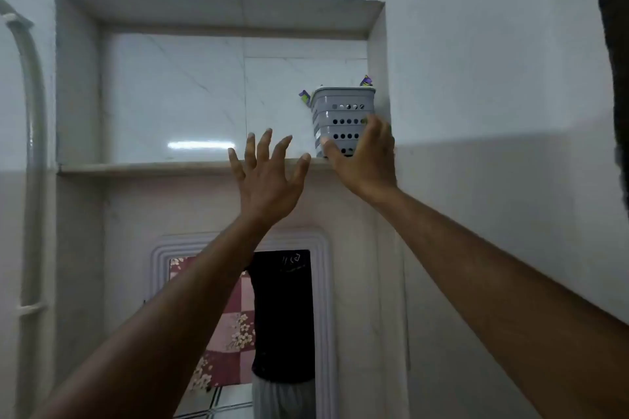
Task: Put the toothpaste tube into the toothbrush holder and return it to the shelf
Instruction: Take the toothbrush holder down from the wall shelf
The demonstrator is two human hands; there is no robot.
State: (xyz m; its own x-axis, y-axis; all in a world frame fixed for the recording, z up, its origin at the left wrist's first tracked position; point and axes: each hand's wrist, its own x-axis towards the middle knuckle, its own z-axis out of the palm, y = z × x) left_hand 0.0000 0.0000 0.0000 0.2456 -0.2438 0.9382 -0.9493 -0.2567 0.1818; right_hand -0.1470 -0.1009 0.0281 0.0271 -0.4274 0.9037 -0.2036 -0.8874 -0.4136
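A grey perforated toothbrush holder stands upright at the right end of the recessed wall shelf, against the niche's right wall. Purple and green tips of the toothpaste tube poke out above its rim. My right hand is wrapped around the holder's lower part, thumb on the front and fingers on the right side. My left hand hovers in front of the shelf edge just left of the holder, fingers spread, holding nothing.
The niche has a glossy marble back and the shelf's left part is bare. A white pipe runs down the left wall. Below hangs a mirror reflecting a person. A dark shape sits at the right edge.
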